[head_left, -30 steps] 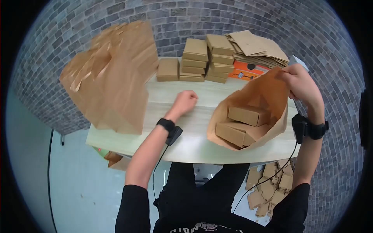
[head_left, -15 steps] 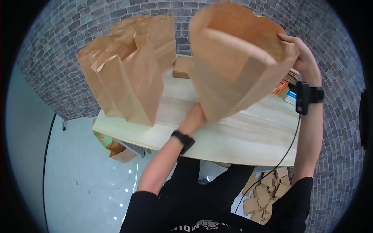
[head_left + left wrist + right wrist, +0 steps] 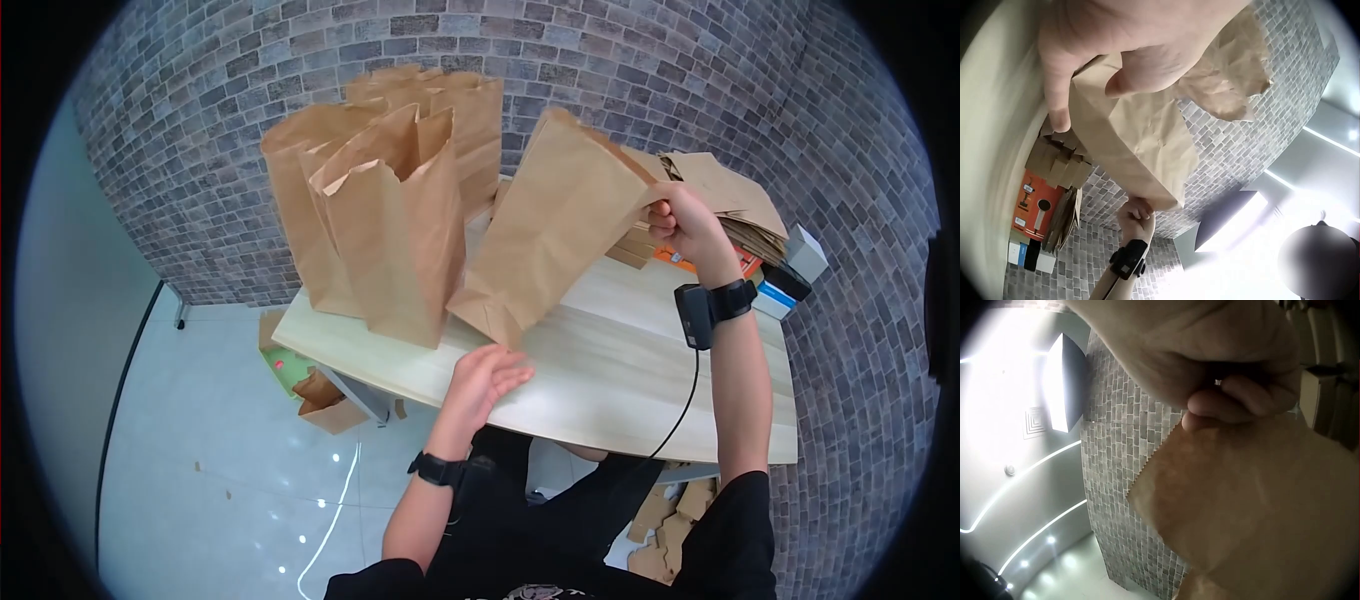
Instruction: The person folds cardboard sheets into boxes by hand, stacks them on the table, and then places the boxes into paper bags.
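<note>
A brown paper bag (image 3: 560,220) leans over the table, its mouth toward the upper right and its folded bottom toward the lower left. My right hand (image 3: 688,228) grips the bag's top edge; in the right wrist view its curled fingers (image 3: 1229,409) pinch the paper by the zigzag rim. My left hand (image 3: 482,388) is just below the bag's bottom corner with its fingers loosely extended. The left wrist view shows this hand (image 3: 1141,44) overlapping the bag's lower end. The bag's contents are hidden from the head view.
Several brown paper bags (image 3: 385,220) stand upright on the table's left, close to the held bag. Behind it are flattened cardboard (image 3: 725,190), an orange box (image 3: 1038,203) and small cartons (image 3: 632,245). Cardboard pieces (image 3: 675,530) lie on the floor at right.
The bag, earlier showing two cardboard boxes inside, was lifted and swung left toward the standing bags; its inside is now out of sight. My left hand moved to its bottom end.
</note>
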The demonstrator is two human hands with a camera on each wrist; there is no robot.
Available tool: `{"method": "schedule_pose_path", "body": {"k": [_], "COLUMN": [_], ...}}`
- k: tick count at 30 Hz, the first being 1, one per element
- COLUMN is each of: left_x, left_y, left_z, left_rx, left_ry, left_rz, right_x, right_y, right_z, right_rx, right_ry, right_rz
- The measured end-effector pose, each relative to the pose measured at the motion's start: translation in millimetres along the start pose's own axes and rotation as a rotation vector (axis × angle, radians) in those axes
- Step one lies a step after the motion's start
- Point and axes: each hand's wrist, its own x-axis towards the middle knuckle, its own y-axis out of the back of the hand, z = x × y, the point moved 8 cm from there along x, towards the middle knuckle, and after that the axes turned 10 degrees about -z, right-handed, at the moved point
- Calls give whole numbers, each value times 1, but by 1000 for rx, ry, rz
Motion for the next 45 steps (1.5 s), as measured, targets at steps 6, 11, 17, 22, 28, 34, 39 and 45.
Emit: {"method": "schedule_pose_path", "body": {"k": [6, 11, 17, 22, 28, 34, 39, 45], "left_x": [-18, -29, -20, -11, -13, -11, -9, -14], "left_y": [13, 13, 14, 9, 28, 29, 27, 31], "left_z": [-8, -15, 0, 20, 17, 8, 9, 8], "left_rx": [117, 334, 379, 406, 335, 482, 515, 539], "left_ry": [77, 174, -20, -50, -12, 2, -62, -101], "left_rz": [5, -65, -69, 14, 46, 10, 34, 53], "right_x": [21, 21, 28, 53, 74, 73, 71, 83], "right_y": [-36, -50, -32, -83, -116, -46, 74, 98], "right_z": [7, 8, 187, 253, 267, 215, 75, 35], "right_rx": [188, 183, 123, 526, 289, -293, -826, -1304], "right_ry": [113, 272, 92, 93, 254, 297, 501, 270], "right_rz": [-137, -279, -19, -94, -29, 215, 779, 922]}}
